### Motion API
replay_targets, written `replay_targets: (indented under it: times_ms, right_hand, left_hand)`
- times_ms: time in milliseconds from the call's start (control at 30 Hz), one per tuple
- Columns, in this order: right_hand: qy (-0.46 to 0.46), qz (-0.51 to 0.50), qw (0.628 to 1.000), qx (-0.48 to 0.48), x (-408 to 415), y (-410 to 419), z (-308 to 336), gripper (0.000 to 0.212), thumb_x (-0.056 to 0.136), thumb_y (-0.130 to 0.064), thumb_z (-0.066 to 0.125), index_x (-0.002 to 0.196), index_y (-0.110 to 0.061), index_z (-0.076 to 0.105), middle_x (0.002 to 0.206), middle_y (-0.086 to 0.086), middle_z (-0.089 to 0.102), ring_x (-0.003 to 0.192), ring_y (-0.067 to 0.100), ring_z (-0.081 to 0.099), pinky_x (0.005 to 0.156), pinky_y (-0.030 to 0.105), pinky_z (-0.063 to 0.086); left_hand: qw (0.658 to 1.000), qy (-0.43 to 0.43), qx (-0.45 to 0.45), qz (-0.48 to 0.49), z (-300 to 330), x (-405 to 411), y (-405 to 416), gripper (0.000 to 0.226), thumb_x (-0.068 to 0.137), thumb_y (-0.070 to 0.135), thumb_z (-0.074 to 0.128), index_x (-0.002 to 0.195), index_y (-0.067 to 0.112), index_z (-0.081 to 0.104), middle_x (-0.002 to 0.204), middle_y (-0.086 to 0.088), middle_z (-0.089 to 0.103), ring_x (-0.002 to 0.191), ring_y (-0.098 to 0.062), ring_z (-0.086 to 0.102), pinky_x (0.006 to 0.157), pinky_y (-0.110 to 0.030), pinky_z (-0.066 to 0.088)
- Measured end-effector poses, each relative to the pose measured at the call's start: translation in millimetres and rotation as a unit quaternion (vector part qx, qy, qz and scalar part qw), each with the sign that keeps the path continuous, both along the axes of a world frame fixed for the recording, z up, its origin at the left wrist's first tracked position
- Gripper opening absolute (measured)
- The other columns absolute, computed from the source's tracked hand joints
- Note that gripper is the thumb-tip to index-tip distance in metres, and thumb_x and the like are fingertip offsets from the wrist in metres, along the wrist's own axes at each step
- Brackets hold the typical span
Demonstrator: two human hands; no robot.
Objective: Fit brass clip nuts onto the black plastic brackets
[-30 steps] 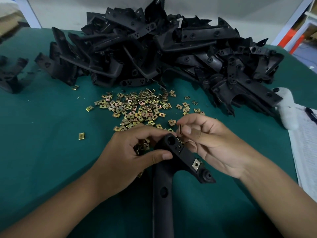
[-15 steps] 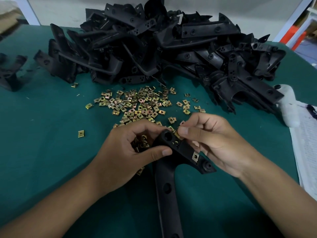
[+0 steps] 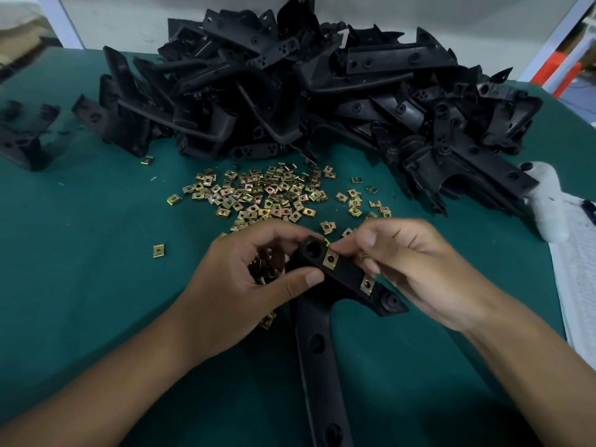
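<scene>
On the green table, seen from our head camera, we find no brand, label or readable writing; the white sheet at the right edge carries only blurred lines we cannot make out.

Near the middle we hold a black plastic bracket, a long arm with round holes that runs toward us and forks at its far end into a crossbar. Our left hand grips the crossbar's left end, thumb pressed on its near edge and fingers curled round the far side. Several loose nuts sit in the hollow of that hand as well. Our right hand has its fingers curled, the tips pinching a brass clip nut that sits on the crossbar just beside a large round hole. A second clip nut is seated further right on the same bar, close to its right boss.

Beyond our hands lies a scatter of loose clip nuts, small square brass pieces, each with a centre hole; one stray nut lies apart to the left. Farther back rises a heap of black brackets, tangled, and a separate bracket rests at the far left. A white object lies against the heap's right end.
</scene>
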State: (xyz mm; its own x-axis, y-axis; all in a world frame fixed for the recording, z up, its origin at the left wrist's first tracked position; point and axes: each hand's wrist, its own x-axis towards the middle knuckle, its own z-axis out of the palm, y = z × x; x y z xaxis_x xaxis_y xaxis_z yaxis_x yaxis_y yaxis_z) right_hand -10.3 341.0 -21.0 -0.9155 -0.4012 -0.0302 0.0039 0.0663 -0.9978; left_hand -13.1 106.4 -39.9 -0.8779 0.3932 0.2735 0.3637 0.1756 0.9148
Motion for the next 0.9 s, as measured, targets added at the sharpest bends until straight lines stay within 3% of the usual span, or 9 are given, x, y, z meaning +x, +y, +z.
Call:
replay_targets:
  times_ms: [133,200,267,500,633,667,733,800,900]
  right_hand:
    - [0.15,-0.101,0.947,0.265,-9,12,-4,0.024,0.095,-0.053,0.056,0.109,-0.042,0.073,0.106,-0.015,0.071,0.094,0.014,0.063,0.084,0.039,0.051]
    - [0.202,-0.086,0.888,0.404,-11,14,-8,0.036,0.092,-0.055,0.058,0.126,-0.043,0.064,0.119,-0.023,0.062,0.109,0.008,0.054,0.096,0.036,0.045]
    - [0.207,-0.053,0.867,0.451,-12,14,-11,0.051,0.087,-0.061,0.056,0.132,-0.039,0.061,0.122,-0.023,0.055,0.114,0.006,0.045,0.101,0.031,0.039]
    - [0.235,-0.065,0.868,0.432,-12,12,-16,0.036,0.088,-0.056,0.056,0.11,-0.03,0.069,0.108,-0.015,0.056,0.109,0.008,0.05,0.093,0.027,0.043]
    - [0.256,-0.062,0.862,0.433,-15,13,-19,0.023,0.088,-0.02,0.076,0.109,-0.026,0.069,0.106,-0.012,0.058,0.104,0.011,0.051,0.087,0.024,0.04]
    - [0.241,-0.067,0.869,0.426,-14,13,-18,0.023,0.09,-0.028,0.072,0.113,-0.027,0.068,0.109,-0.013,0.059,0.106,0.011,0.051,0.089,0.025,0.04]
    - [0.164,-0.109,0.914,0.356,-12,12,-6,0.036,0.093,-0.05,0.052,0.121,-0.032,0.066,0.118,-0.016,0.061,0.112,0.008,0.054,0.095,0.029,0.042]
    - [0.065,-0.126,0.972,0.186,-8,14,16,0.038,0.099,-0.052,0.044,0.121,-0.033,0.068,0.118,-0.013,0.068,0.105,0.005,0.061,0.089,0.03,0.046]
    - [0.031,-0.067,0.993,0.088,15,29,50,0.03,0.093,-0.046,0.059,0.113,-0.027,0.072,0.104,-0.008,0.074,0.087,0.008,0.064,0.074,0.029,0.054]
  left_hand:
    - [0.999,-0.023,-0.015,-0.026,0,-2,-3,0.032,0.086,0.047,0.07,0.118,0.045,0.068,0.111,0.012,0.069,0.105,-0.013,0.067,0.085,-0.018,0.054]
    - [0.999,-0.02,-0.028,-0.03,0,-2,-3,0.028,0.086,0.047,0.069,0.114,0.045,0.068,0.109,0.011,0.067,0.103,-0.013,0.066,0.082,-0.016,0.052]
    - [0.999,-0.012,-0.039,-0.032,-1,-1,-3,0.027,0.085,0.046,0.069,0.112,0.045,0.068,0.108,0.013,0.066,0.103,-0.011,0.066,0.081,-0.013,0.05]
    - [0.999,-0.013,-0.024,-0.046,-3,0,-2,0.022,0.087,0.039,0.069,0.109,0.04,0.065,0.104,0.015,0.072,0.094,-0.004,0.069,0.075,-0.011,0.051]
    - [0.999,-0.022,0.003,-0.031,-5,-3,-3,0.024,0.085,0.04,0.072,0.108,0.04,0.066,0.101,0.011,0.074,0.095,-0.008,0.07,0.079,-0.013,0.052]
    - [0.999,-0.026,0.007,-0.027,-5,-4,-3,0.024,0.084,0.042,0.072,0.107,0.04,0.067,0.1,0.01,0.074,0.094,-0.007,0.07,0.078,-0.012,0.052]
    - [0.999,-0.036,0.021,-0.017,-4,-5,-3,0.025,0.082,0.046,0.073,0.106,0.042,0.068,0.099,0.011,0.074,0.089,-0.002,0.069,0.076,-0.009,0.05]
    - [0.998,-0.041,0.037,0.003,-1,-5,-2,0.026,0.08,0.047,0.075,0.106,0.043,0.069,0.1,0.011,0.075,0.088,0.0,0.07,0.076,-0.009,0.051]
    - [0.997,-0.031,0.047,0.045,6,-1,5,0.026,0.078,0.046,0.077,0.103,0.047,0.069,0.097,0.013,0.076,0.086,0.0,0.07,0.075,-0.011,0.052]
